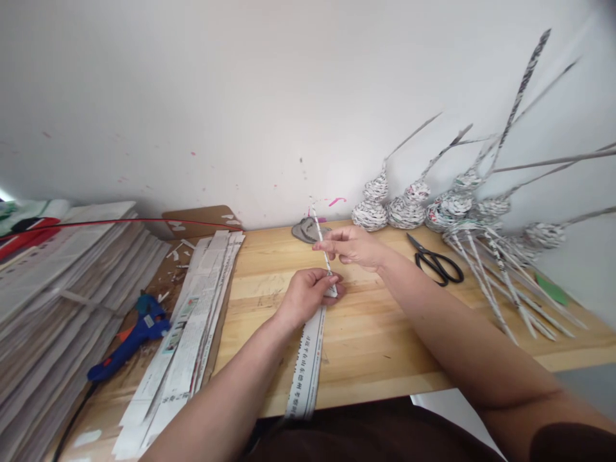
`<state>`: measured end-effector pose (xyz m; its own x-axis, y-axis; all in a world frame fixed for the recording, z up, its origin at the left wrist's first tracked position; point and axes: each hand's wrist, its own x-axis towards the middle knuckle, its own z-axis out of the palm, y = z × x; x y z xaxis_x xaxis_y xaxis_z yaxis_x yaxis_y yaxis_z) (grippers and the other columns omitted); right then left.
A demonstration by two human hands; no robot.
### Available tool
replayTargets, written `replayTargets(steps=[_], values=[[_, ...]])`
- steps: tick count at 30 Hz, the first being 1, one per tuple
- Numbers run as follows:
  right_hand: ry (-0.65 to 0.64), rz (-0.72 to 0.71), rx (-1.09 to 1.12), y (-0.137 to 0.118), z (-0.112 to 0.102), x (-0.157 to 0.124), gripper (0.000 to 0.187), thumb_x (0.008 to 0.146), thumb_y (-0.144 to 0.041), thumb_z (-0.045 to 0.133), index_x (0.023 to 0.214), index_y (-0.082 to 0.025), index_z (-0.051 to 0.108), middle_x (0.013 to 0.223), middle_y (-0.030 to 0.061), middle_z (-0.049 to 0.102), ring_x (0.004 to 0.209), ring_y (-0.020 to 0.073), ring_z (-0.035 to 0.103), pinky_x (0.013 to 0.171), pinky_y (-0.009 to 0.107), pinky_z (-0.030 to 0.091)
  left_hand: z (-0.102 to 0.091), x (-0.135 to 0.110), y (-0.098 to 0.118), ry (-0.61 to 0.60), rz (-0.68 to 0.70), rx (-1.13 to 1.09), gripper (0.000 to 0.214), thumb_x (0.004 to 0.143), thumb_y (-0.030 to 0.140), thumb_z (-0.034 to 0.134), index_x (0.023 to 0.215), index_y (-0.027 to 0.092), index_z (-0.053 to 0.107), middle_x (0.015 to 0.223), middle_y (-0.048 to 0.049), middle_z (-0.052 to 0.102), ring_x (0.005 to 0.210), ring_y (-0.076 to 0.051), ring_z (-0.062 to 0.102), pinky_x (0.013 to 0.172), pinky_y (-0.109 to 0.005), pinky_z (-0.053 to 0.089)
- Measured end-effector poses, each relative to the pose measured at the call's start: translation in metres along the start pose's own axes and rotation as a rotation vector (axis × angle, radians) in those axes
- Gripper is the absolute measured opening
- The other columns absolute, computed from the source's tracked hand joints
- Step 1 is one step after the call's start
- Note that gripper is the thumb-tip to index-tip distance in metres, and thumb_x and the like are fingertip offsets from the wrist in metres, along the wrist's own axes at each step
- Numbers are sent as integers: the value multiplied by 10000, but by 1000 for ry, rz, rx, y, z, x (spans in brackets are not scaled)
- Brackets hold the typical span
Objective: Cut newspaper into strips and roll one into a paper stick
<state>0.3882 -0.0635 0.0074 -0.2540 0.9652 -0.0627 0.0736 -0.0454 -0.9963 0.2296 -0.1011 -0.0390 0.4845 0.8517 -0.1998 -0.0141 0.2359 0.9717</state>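
Note:
A long newspaper strip (306,362) lies on the wooden table (375,333), running from its front edge toward the middle. Its far end is rolled into a thin paper tube (320,240) that slants up and away. My left hand (308,295) pinches the strip where the rolled part begins. My right hand (353,247) grips the tube higher up, fingers closed around it. The two hands are a short distance apart along the tube.
Cut newspaper strips (192,321) lie left of the hands, beside a blue glue gun (132,337) and a tall newspaper stack (52,301). Black scissors (437,263) lie to the right. Woven paper gourd shapes (409,205) with long tube stems stand at the back right.

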Motion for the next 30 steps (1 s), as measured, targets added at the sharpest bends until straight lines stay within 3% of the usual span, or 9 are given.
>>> replayTargets(steps=[2,6,8,12,18,22,27,30], values=[[-24,24,-21,1,0,1,382,625,-486,808,728,-139,688,599,-24,547,480,48,339,420,219,177,0,0,1,3,4,4,248,782,357,679,867,126,709,772,-61,714,731,-156,659,702,-306,573],[133,-50,14,3,2,2,375,587,-470,833,666,-148,660,573,-45,505,470,42,309,411,214,172,2,-1,4,10,7,14,238,758,356,696,830,130,711,757,-56,710,720,-160,655,694,-304,560],[93,-60,17,2,0,1,376,620,-486,811,730,-146,693,590,-34,521,481,48,330,409,212,177,2,-2,5,8,2,12,245,753,366,699,822,132,710,751,-57,710,712,-162,652,683,-302,555],[-116,19,40,1,-6,-1,375,654,-469,800,804,-133,725,638,5,574,526,61,404,415,202,186,1,-2,4,-18,-3,28,263,763,374,691,848,126,707,775,-70,714,717,-162,652,682,-302,553],[-41,18,65,3,-6,1,373,587,-441,839,694,-130,662,566,-19,559,457,42,344,404,209,157,0,-1,2,-38,22,35,242,795,343,659,890,124,700,801,-69,706,793,-176,659,736,-325,565],[-16,-39,-6,6,-2,4,385,644,-494,785,708,-138,653,562,-29,545,453,48,340,414,213,187,1,-2,4,-20,31,50,209,800,313,648,883,129,702,801,-64,706,790,-176,662,734,-322,569],[83,-228,-158,4,0,2,423,777,-563,643,668,-154,631,634,3,594,558,92,476,503,226,324,1,-3,7,4,22,62,186,824,273,610,904,130,698,784,-59,702,758,-166,659,698,-305,566],[-7,-206,-190,0,-1,-1,443,819,-579,585,776,-154,703,680,17,619,616,112,519,536,235,357,1,-3,6,-12,3,28,186,825,269,616,919,130,695,776,-56,703,774,-168,664,717,-312,565]])
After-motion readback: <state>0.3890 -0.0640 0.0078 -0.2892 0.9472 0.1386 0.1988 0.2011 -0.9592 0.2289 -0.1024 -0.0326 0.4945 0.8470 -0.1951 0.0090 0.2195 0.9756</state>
